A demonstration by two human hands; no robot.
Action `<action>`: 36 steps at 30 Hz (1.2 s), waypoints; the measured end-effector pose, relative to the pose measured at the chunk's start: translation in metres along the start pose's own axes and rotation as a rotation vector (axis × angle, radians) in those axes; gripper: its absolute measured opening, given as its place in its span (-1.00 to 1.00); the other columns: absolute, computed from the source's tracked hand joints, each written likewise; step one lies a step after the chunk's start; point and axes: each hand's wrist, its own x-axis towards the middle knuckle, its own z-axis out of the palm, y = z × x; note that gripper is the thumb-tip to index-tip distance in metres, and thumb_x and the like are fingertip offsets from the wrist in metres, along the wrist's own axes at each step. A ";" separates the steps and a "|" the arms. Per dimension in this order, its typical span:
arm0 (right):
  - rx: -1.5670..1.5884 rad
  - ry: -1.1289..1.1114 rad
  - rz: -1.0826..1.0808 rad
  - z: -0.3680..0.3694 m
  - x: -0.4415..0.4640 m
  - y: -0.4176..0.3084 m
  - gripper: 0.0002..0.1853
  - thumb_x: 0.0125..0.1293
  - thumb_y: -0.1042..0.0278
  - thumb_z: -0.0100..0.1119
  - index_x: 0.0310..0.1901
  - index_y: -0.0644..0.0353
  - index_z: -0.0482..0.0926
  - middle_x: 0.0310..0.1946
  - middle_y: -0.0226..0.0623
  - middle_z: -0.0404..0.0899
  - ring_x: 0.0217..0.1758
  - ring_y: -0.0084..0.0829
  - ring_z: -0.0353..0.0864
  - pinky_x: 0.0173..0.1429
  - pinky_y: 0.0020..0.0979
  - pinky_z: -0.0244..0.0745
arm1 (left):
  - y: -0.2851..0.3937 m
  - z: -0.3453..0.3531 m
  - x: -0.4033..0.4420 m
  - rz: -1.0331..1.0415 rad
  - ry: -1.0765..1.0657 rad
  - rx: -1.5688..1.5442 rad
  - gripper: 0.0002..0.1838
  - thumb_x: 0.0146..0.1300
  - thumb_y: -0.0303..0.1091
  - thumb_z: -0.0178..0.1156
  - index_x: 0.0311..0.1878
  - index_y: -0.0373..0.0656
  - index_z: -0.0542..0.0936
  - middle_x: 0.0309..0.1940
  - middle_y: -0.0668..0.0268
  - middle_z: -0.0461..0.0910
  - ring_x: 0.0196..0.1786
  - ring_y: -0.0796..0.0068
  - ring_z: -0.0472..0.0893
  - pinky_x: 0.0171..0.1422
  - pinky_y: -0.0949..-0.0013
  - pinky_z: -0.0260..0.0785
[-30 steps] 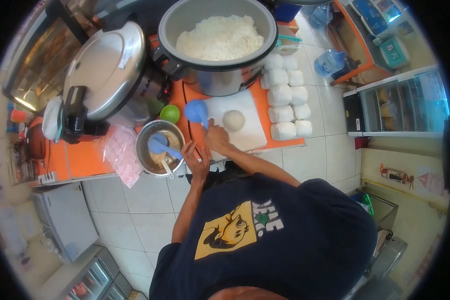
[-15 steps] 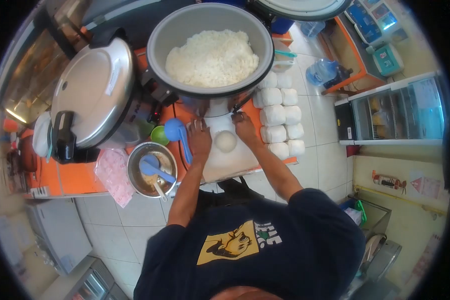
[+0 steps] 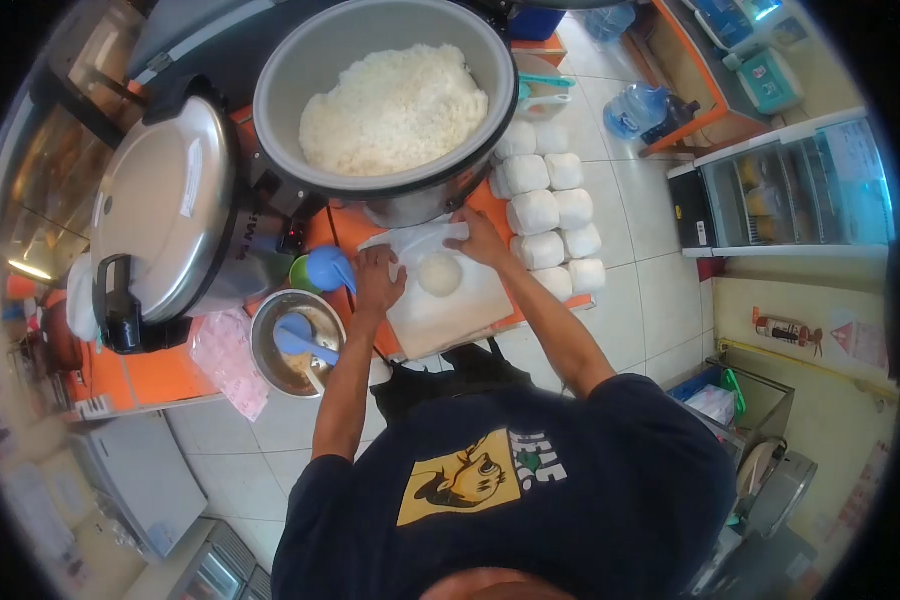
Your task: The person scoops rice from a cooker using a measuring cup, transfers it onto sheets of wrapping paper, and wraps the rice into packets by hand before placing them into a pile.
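A rounded mound of rice (image 3: pixel 439 273) lies on a sheet of white paper (image 3: pixel 450 318) at the counter's front. My left hand (image 3: pixel 378 283) is at the paper's upper left edge, its fingers closed on it. At the far right corner my right hand (image 3: pixel 478 240) pinches the paper, which lifts a little between the hands. Left of my left hand lies a blue scoop (image 3: pixel 328 269). A steel bowl (image 3: pixel 270 345) holds a second blue scoop (image 3: pixel 300 340) and a white-handled utensil.
An open cooker (image 3: pixel 275 90) full of rice stands behind the paper. Left is a closed cooker (image 3: pixel 165 200). Several wrapped white packets (image 3: pixel 535 213) are stacked at the right. A pink plastic bag (image 3: pixel 228 358) and a green cup (image 3: pixel 301 274) are near the bowl.
My right hand has let go of the blue scoop, which lies at the left. Both hands have moved to the paper's far edge, and its far part is now raised.
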 end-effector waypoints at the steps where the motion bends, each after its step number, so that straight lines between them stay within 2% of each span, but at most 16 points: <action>1: 0.002 0.001 0.000 -0.002 0.002 0.001 -0.77 0.05 0.50 0.39 -0.22 0.13 0.62 -0.08 -0.17 0.58 0.16 -0.03 0.49 0.22 -0.07 0.41 | 0.001 -0.003 0.001 0.001 -0.001 0.002 -0.70 0.09 -0.30 0.39 -0.14 -0.11 0.55 -0.01 0.20 0.57 0.16 0.11 0.45 0.25 -0.03 0.22; 4: 0.017 0.018 -0.048 -0.001 0.006 0.006 -0.80 0.07 0.47 0.43 -0.24 0.13 0.65 -0.07 -0.18 0.58 0.20 -0.02 0.49 0.23 -0.08 0.42 | -0.002 -0.006 0.011 -0.082 -0.067 -0.019 -0.61 0.08 -0.40 0.41 -0.02 -0.12 0.53 -0.12 0.18 0.59 0.07 0.08 0.51 0.20 0.00 0.29; 6: -0.126 0.210 -0.082 0.001 0.002 0.002 -0.83 0.05 0.50 0.45 -0.30 0.13 0.66 -0.08 -0.20 0.56 0.12 -0.14 0.49 0.25 -0.18 0.37 | -0.005 -0.006 0.017 -0.226 -0.091 -0.290 -0.54 0.07 -0.49 0.42 0.07 -0.19 0.54 -0.23 0.13 0.59 -0.08 0.06 0.58 0.07 0.07 0.40; 7: -0.126 0.214 -0.082 -0.002 -0.001 -0.003 -0.83 0.05 0.50 0.45 -0.30 0.13 0.66 -0.08 -0.20 0.56 0.12 -0.14 0.49 0.25 -0.18 0.37 | -0.007 -0.006 0.020 -0.222 -0.091 -0.289 -0.54 0.07 -0.49 0.42 0.07 -0.19 0.54 -0.23 0.13 0.59 -0.08 0.06 0.58 0.07 0.07 0.40; 9: -0.436 0.328 -0.237 -0.010 -0.008 -0.009 -0.84 0.05 0.50 0.45 -0.31 0.05 0.69 -0.10 -0.28 0.54 0.14 -0.18 0.46 0.26 -0.16 0.33 | -0.013 -0.008 0.025 -0.314 -0.174 -0.414 -0.53 0.06 -0.57 0.42 0.09 -0.25 0.57 -0.26 0.09 0.57 -0.20 0.07 0.61 -0.04 0.12 0.47; 10: -0.436 0.333 -0.234 -0.010 -0.011 -0.007 -0.84 0.05 0.50 0.45 -0.31 0.05 0.69 -0.10 -0.28 0.54 0.14 -0.18 0.46 0.26 -0.16 0.33 | -0.017 -0.009 0.026 -0.309 -0.177 -0.413 -0.53 0.06 -0.57 0.42 0.09 -0.25 0.57 -0.26 0.09 0.57 -0.20 0.07 0.61 -0.04 0.12 0.47; 12: -0.436 0.236 -0.080 -0.013 -0.018 -0.009 -0.88 0.11 0.39 0.45 -0.29 0.01 0.72 0.00 -0.33 0.55 0.22 -0.19 0.44 0.27 -0.06 0.28 | -0.023 -0.013 0.026 -0.167 -0.072 -0.256 -0.61 0.08 -0.57 0.41 0.02 -0.27 0.63 -0.24 0.04 0.56 -0.19 0.06 0.63 -0.03 0.12 0.49; 15: -0.454 0.152 -0.111 -0.006 -0.017 -0.022 -0.90 0.18 0.25 0.40 -0.29 0.00 0.75 0.04 -0.33 0.60 0.24 -0.20 0.46 0.25 0.05 0.26 | -0.029 -0.011 0.028 -0.039 -0.011 -0.190 -0.69 0.08 -0.56 0.41 -0.07 -0.28 0.66 -0.20 0.02 0.57 -0.15 0.01 0.63 0.00 0.12 0.49; 18: -0.538 0.005 -0.030 0.008 0.001 -0.028 -0.84 0.22 0.14 0.37 -0.29 -0.01 0.77 0.03 -0.32 0.66 0.24 -0.24 0.48 0.22 0.12 0.23 | -0.042 -0.001 0.031 -0.018 -0.111 -0.247 -0.69 0.07 -0.55 0.41 -0.06 -0.29 0.66 -0.15 0.01 0.57 -0.15 -0.02 0.63 0.02 0.13 0.50; 22: -0.620 -0.131 0.035 0.005 0.010 -0.024 -0.87 0.23 0.18 0.35 -0.27 -0.02 0.78 -0.03 -0.38 0.70 0.20 -0.25 0.51 0.22 0.07 0.23 | -0.053 -0.012 0.029 0.052 -0.169 -0.251 -0.66 0.05 -0.55 0.40 -0.04 -0.24 0.66 -0.11 0.04 0.58 -0.02 -0.01 0.61 0.14 0.11 0.46; 24: -0.499 -0.121 -0.222 -0.016 -0.006 -0.028 -0.89 0.19 0.30 0.34 -0.26 -0.06 0.79 -0.05 -0.48 0.69 0.19 -0.31 0.49 0.22 -0.02 0.22 | -0.020 -0.040 0.024 0.180 -0.106 -0.089 -0.55 -0.01 -0.52 0.43 0.03 -0.15 0.64 -0.09 0.07 0.60 0.12 0.05 0.57 0.23 0.11 0.40; 25: -0.498 -0.140 -0.220 -0.017 -0.016 -0.024 -0.89 0.19 0.30 0.34 -0.26 -0.06 0.79 -0.05 -0.48 0.69 0.19 -0.31 0.49 0.22 -0.02 0.22 | -0.004 -0.043 0.021 0.162 -0.110 -0.094 -0.55 -0.01 -0.52 0.43 0.03 -0.15 0.64 -0.09 0.07 0.60 0.12 0.05 0.57 0.23 0.11 0.40; 27: -0.541 -0.100 -0.494 -0.019 -0.031 -0.017 -0.85 0.14 0.37 0.29 -0.30 -0.10 0.81 -0.08 -0.56 0.69 0.18 -0.36 0.49 0.26 -0.02 0.25 | 0.022 -0.041 0.021 0.306 -0.022 0.100 -0.52 0.03 -0.51 0.35 0.09 -0.09 0.59 -0.05 0.12 0.60 0.18 0.09 0.53 0.23 0.09 0.37; 30: -0.594 -0.004 -0.593 -0.016 -0.045 -0.005 -0.83 0.14 0.38 0.27 -0.27 -0.07 0.80 -0.08 -0.58 0.67 0.20 -0.40 0.44 0.29 -0.02 0.22 | 0.010 -0.004 0.021 0.252 -0.150 0.340 -0.58 0.10 -0.52 0.23 0.09 -0.10 0.56 -0.01 0.16 0.59 0.12 0.16 0.56 0.14 0.11 0.40; 34: -0.613 -0.024 -0.589 -0.010 -0.051 -0.004 -0.80 0.16 0.37 0.25 -0.20 -0.03 0.79 0.00 -0.56 0.64 0.22 -0.38 0.42 0.30 0.04 0.21 | 0.005 0.006 0.008 0.242 -0.233 0.287 -0.62 0.13 -0.57 0.12 0.05 -0.12 0.56 0.00 0.20 0.58 0.10 0.21 0.57 0.11 0.11 0.40; 36: -0.676 0.088 -0.584 0.001 -0.054 -0.017 -0.75 0.20 0.36 0.20 -0.11 -0.04 0.77 0.05 -0.53 0.60 0.23 -0.36 0.42 0.32 0.09 0.18 | 0.008 0.004 0.001 0.296 -0.246 0.256 -0.66 0.11 -0.58 0.12 -0.01 -0.14 0.56 -0.03 0.20 0.57 0.09 0.25 0.58 0.09 0.14 0.41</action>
